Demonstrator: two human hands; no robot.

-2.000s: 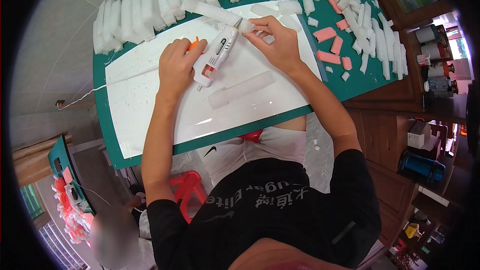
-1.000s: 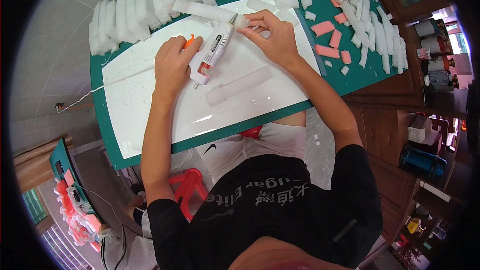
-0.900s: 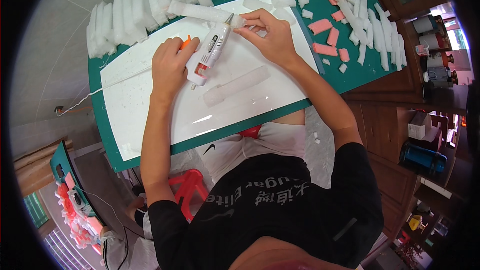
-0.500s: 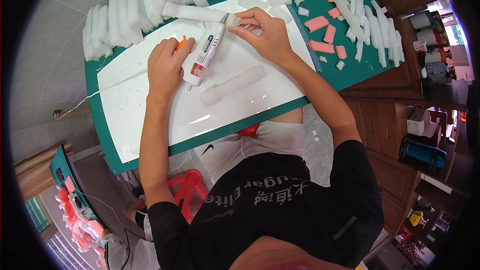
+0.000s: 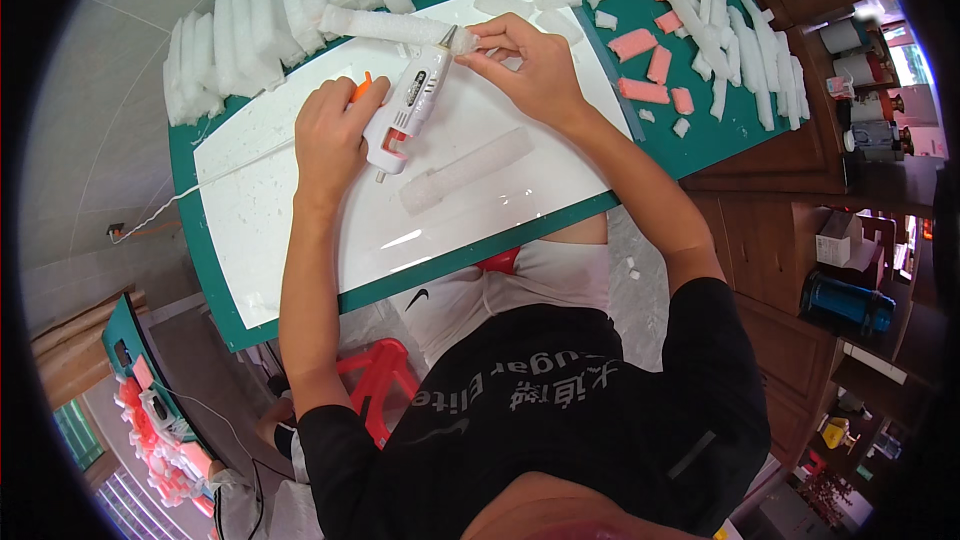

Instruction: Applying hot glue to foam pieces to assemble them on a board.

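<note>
My left hand (image 5: pixel 335 125) is closed around the handle of a white hot glue gun (image 5: pixel 410 100) with an orange trigger (image 5: pixel 362 87). Its metal nozzle points up and to the right, at the right end of a long white foam strip (image 5: pixel 385 26). The nozzle seems to touch that end or lie right beside it. With thumb and fingers my right hand (image 5: pixel 525 65) pinches the strip's right end. Lower on the white board (image 5: pixel 300 260) lies another foam strip (image 5: pixel 470 172), thin and translucent, apart from both hands.
White foam strips (image 5: pixel 245 25) stand in a row at the back left. Pink foam pieces (image 5: pixel 643 91) and white foam scraps (image 5: pixel 715 30) lie scattered on the green mat (image 5: pixel 725 152) at the right. The gun's white cord (image 5: pixel 235 170) runs off leftward. A red stool (image 5: pixel 378 380) stands below.
Almost nothing differs. Both hands, the glue gun and the foam strip hold nearly the same place, with only a slight shift of the whole view.
</note>
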